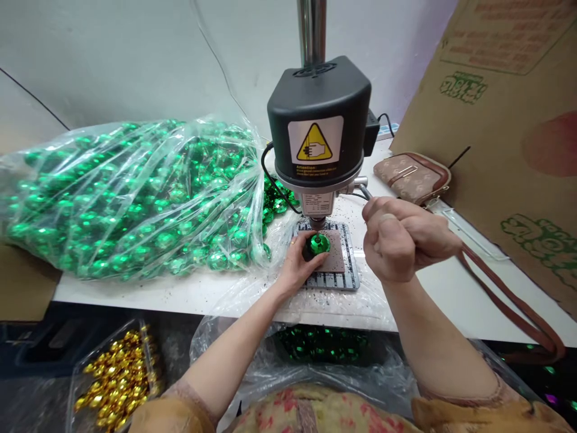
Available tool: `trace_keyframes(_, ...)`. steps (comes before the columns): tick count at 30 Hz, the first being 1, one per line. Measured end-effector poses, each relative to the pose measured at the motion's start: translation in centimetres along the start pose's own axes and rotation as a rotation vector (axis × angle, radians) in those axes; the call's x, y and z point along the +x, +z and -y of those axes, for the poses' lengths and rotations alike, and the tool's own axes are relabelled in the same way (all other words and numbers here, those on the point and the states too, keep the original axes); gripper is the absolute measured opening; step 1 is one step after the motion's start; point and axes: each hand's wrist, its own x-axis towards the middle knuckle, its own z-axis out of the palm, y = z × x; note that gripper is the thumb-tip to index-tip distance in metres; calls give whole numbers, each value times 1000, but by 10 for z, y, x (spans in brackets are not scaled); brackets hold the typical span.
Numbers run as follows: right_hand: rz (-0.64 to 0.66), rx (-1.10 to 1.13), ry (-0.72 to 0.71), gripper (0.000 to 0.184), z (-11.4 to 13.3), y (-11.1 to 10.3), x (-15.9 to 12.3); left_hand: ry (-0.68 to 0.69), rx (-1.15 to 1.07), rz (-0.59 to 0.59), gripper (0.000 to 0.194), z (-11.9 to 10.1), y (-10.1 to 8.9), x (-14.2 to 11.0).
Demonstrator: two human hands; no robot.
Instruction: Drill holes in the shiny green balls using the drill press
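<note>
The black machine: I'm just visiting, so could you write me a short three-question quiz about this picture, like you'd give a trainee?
1. Which hand touches the green ball?
A) left only
B) right only
C) both
2. True or false: a yellow warning sign is on the front of the black machine.
3. Fill in the blank: the right hand is closed around the machine's metal ____.

Key:
1. A, the left hand
2. True
3. lever
</note>
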Motion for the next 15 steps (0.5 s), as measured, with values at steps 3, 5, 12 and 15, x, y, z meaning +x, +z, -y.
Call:
trace_keyframes(3,18,10,-32,49,-2,-1,-2,-1,-16,1,45,-1,0,0)
trace_keyframes(5,25,4,-33,47,-3,-2,-3,-4,-24,-1,45,-1,1,0)
trace_keyframes(12,39,16,-47,46,-2,-5,-12,-6,-31,-10,45,1,1,0)
trace_keyframes(15,3,0,51,50,5,0,-4,-19,-29,-11,47,2,1,0)
